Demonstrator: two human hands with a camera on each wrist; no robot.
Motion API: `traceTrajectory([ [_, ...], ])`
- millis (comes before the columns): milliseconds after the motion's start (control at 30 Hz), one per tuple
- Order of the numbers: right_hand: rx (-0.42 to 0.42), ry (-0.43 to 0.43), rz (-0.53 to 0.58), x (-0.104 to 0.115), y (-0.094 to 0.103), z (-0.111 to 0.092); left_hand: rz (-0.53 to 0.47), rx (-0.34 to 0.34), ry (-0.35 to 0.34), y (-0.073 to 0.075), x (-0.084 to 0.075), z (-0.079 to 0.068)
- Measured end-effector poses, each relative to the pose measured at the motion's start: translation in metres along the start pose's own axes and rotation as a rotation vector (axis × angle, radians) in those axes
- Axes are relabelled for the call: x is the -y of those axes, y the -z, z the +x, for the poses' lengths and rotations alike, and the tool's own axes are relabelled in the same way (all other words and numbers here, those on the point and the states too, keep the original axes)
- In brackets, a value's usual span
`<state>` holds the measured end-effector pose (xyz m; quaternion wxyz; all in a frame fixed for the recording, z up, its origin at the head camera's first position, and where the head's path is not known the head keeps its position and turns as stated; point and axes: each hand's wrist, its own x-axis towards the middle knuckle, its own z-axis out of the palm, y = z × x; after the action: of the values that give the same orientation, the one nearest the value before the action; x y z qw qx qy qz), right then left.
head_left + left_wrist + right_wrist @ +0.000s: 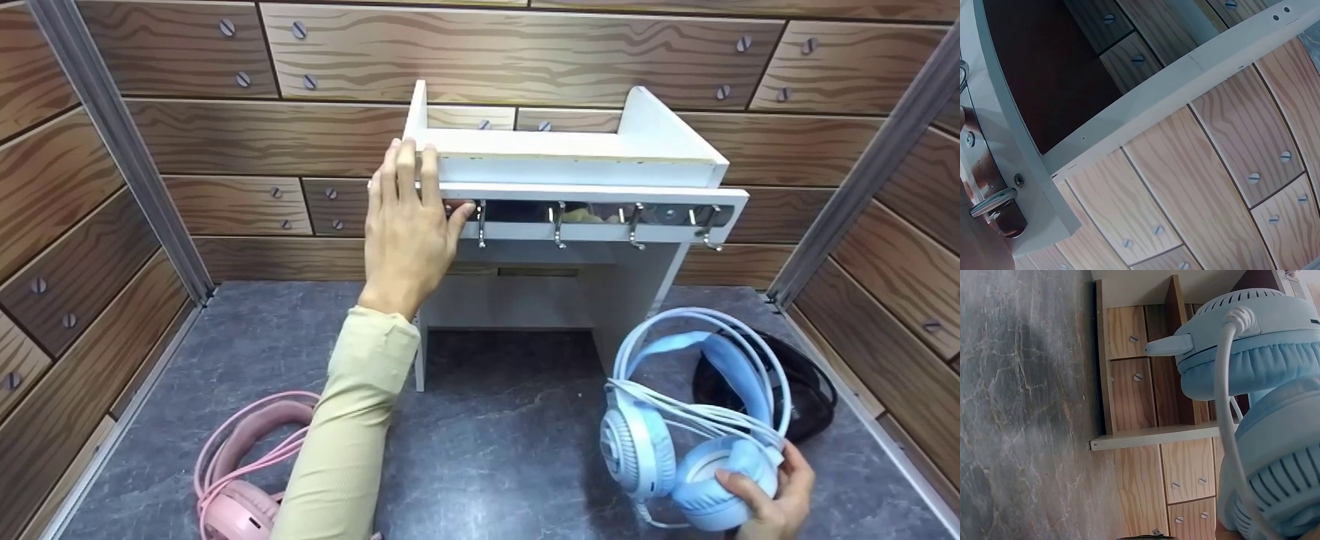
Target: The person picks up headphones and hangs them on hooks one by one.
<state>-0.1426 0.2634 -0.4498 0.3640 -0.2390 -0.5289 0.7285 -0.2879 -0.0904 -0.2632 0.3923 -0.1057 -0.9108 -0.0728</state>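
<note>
At the near right, the right hand (784, 499) is clamped on one cup (699, 501) of the blue headset (660, 454); held so low, it could tip and slip. Left hand (409, 232) rests straight-fingered on the white rack (577, 173).

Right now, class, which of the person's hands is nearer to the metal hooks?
Left. The left hand is at the left end of the metal hooks, thumb beside one; the right hand is lower, apart from them, holding the blue headset.
</note>
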Motion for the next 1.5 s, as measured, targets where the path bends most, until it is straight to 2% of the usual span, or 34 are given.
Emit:
traceTrajectory([
  [133, -0.005, 0.048, 0.09, -0.002, -0.002, 0.001, -0.007, -0.022, -0.006, -0.001, 0.001, -0.001],
  [400, -0.034, -0.004, 0.049, 0.003, -0.003, 0.0, -0.005, -0.028, -0.008, -0.001, 0.001, -0.001],
  [533, -0.036, 0.002, 0.092, 0.006, -0.006, 0.0, -0.002, -0.024, -0.01, -0.001, 0.001, -0.001],
  [967, 0.007, 0.115, 0.302, 0.006, -0.011, 0.002, 0.005, -0.04, -0.016, -0.002, 0.001, -0.001],
  [1200, -0.005, 0.117, 0.29, 0.012, -0.016, 0.003, 0.011, -0.044, -0.014, -0.002, 0.001, -0.001],
  [1500, 0.059, 0.181, 0.561, 0.015, -0.022, 0.005, -0.002, -0.001, 0.004, 0.0, 0.0, 0.0],
])
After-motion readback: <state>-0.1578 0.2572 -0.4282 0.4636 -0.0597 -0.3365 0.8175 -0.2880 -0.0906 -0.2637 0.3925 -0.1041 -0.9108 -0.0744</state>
